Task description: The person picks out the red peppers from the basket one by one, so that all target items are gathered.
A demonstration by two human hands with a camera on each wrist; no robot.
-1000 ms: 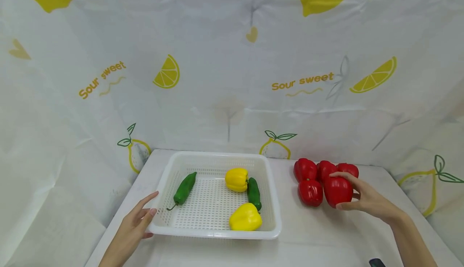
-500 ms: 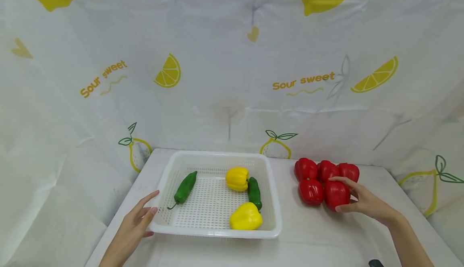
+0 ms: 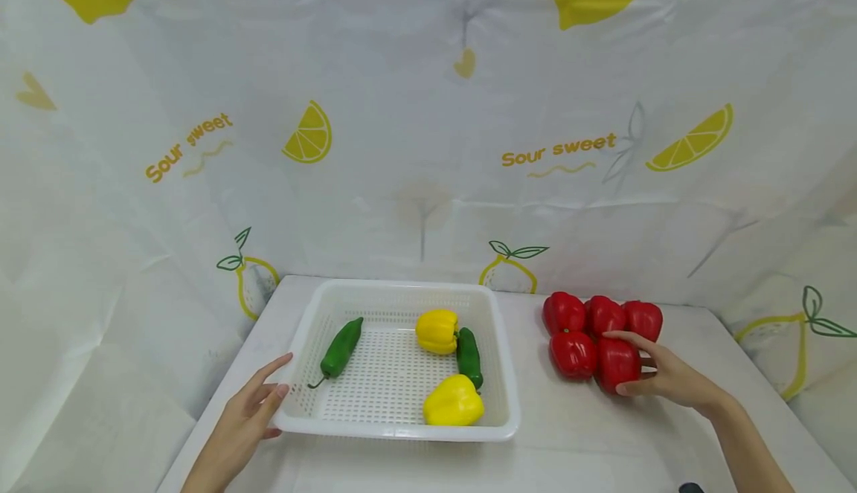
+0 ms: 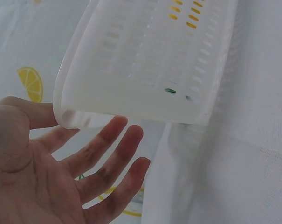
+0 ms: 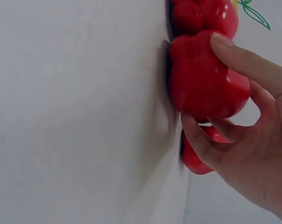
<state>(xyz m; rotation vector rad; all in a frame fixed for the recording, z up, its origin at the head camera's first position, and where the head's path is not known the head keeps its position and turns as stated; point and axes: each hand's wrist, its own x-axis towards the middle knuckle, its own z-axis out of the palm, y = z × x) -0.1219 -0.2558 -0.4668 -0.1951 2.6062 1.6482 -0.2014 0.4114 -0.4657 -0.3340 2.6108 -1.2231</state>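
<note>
My right hand (image 3: 669, 378) holds a red bell pepper (image 3: 617, 365) at the front right of a cluster of red bell peppers, thumb on one side and fingers on the other. In the right wrist view this pepper (image 5: 206, 77) sits close over the white surface, against its neighbours. My left hand (image 3: 237, 422) is at the front left corner of a white plastic basket (image 3: 402, 431), its thumb and index finger touching the rim. Seen from the left wrist, the other fingers (image 4: 108, 172) spread loosely beneath the basket corner.
Inside the basket are two yellow bell peppers (image 3: 453, 401) and two green peppers (image 3: 342, 349). More red bell peppers (image 3: 565, 313) lie together on the white table (image 3: 569, 441). A lemon-print sheet (image 3: 415, 181) hangs behind. A small dark object (image 3: 690, 488) shows at the bottom edge.
My right hand has moved slightly left and down with the red bell pepper, bringing it against the others in the cluster. The left hand and the basket stay in place.
</note>
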